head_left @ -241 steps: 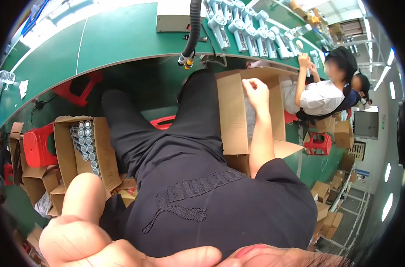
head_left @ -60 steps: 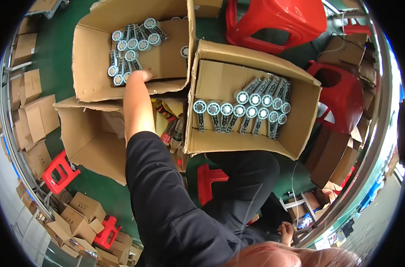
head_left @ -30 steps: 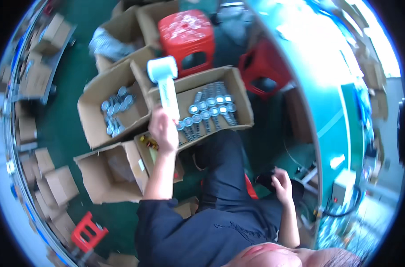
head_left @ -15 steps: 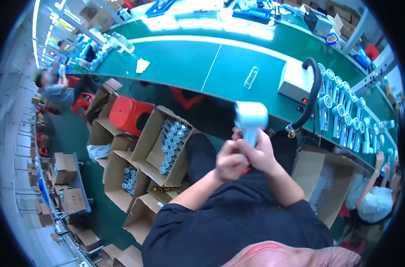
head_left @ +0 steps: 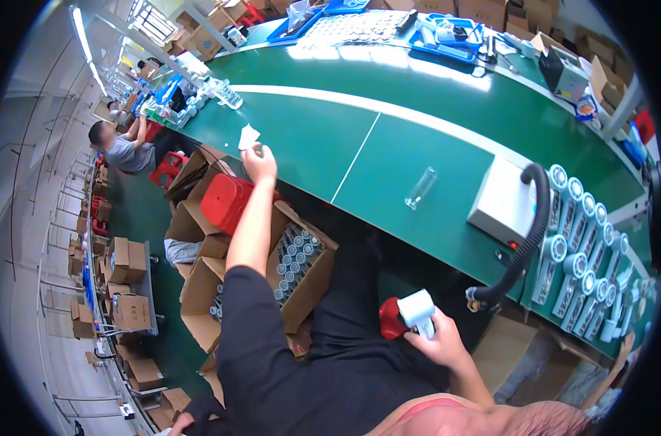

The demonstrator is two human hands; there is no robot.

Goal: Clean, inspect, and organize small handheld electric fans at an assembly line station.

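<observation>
The left hand [head_left: 260,166] is resting half-curled at white paper [head_left: 248,136] towards ten o'clock, hold unclear, while the right hand [head_left: 445,343] is clasping a white gadget [head_left: 416,305] towards five, perhaps risking a drop through divided attention

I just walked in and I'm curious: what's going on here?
A person in black holds a white, hairdryer-shaped device in the right hand. The left hand is at a crumpled white scrap on the green workbench; whether it grips it is hard to tell. Similar devices sit in rows along the workbench's right side, and more lie in a cardboard box on the left.
</observation>
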